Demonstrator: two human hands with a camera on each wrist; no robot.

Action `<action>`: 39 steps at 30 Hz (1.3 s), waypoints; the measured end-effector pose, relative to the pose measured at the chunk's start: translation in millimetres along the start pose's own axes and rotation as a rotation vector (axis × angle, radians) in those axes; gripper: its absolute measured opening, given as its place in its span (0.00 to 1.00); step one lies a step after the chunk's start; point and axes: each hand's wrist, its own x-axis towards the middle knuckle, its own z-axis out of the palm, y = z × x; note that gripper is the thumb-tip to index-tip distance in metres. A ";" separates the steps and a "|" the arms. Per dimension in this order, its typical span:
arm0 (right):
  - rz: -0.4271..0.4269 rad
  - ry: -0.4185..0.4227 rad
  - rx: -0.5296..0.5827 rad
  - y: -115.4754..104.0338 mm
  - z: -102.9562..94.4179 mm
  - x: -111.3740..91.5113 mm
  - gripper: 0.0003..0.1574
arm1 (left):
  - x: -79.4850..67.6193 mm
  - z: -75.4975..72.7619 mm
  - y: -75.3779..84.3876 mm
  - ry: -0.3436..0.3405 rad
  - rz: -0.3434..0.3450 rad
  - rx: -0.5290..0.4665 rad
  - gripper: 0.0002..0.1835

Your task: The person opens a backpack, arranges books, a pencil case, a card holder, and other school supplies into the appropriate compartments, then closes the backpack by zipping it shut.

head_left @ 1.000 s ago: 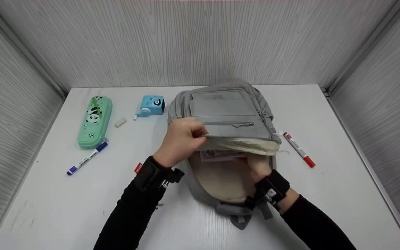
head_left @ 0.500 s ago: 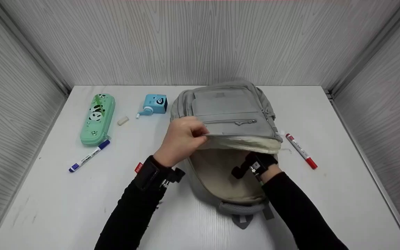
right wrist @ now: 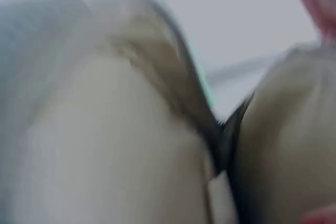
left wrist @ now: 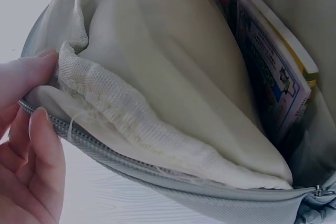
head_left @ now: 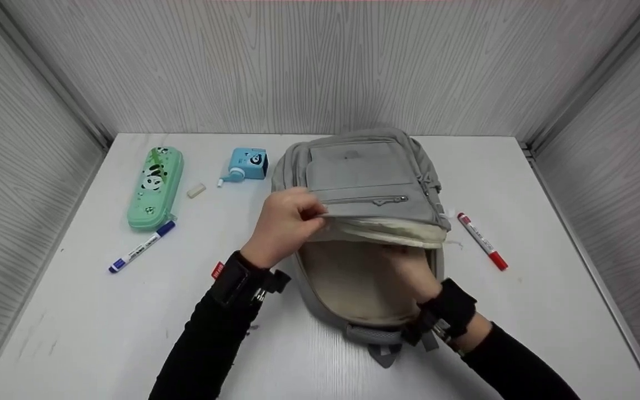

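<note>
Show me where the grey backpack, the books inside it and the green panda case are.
Grey backpack [head_left: 360, 166], head view: on its front panel.
Books [left wrist: 270, 69], left wrist view: on the printed cover.
Green panda case [head_left: 156, 189], head view: middle of its top.

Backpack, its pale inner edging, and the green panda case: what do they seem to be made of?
Backpack: matte grey fabric, probably synthetic; it creases softly.
Pale inner edging: woven tape, matte; the weave and loose threads show.
Green panda case: perhaps plastic or painted metal; smooth with rounded edges, but the look leaves it open.
</note>
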 end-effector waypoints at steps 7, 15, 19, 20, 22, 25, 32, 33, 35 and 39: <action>-0.521 -0.199 -0.102 -118.0 -47.6 -80.0 0.12 | -14.9 2.7 -1.2 -0.003 0.016 0.036 0.04; -0.946 0.081 -0.368 -108.7 -59.8 -71.6 0.14 | -51.9 12.9 -5.9 -0.015 0.056 0.086 0.05; -1.008 0.058 -0.550 -95.1 -58.8 -62.7 0.25 | -77.0 22.7 -11.5 0.003 0.132 0.145 0.07; -1.021 0.033 -0.577 -92.0 -58.4 -61.6 0.27 | -83.4 25.4 -12.8 0.003 0.153 0.164 0.08; -1.028 -0.034 -0.602 -85.9 -57.0 -61.6 0.25 | -95.6 31.7 -16.2 -0.009 0.184 0.199 0.09; -1.004 -0.140 -0.618 -77.4 -52.5 -65.2 0.18 | -111.4 40.1 -21.0 -0.067 0.194 0.222 0.09; -0.844 -0.368 -0.721 -60.7 -35.1 -76.0 0.09 | -129.0 45.5 -32.8 -0.277 0.021 0.046 0.07; -0.822 -0.386 -0.729 -59.4 -33.7 -76.7 0.08 | -128.6 44.6 -34.2 -0.299 -0.012 0.002 0.06; -0.790 -0.399 -0.739 -57.6 -31.6 -77.9 0.07 | -125.9 42.0 -37.4 -0.325 -0.072 -0.085 0.05; -0.767 -0.403 -0.729 -56.5 -30.6 -79.1 0.06 | -116.1 34.6 -47.2 -0.284 -0.182 -0.207 0.04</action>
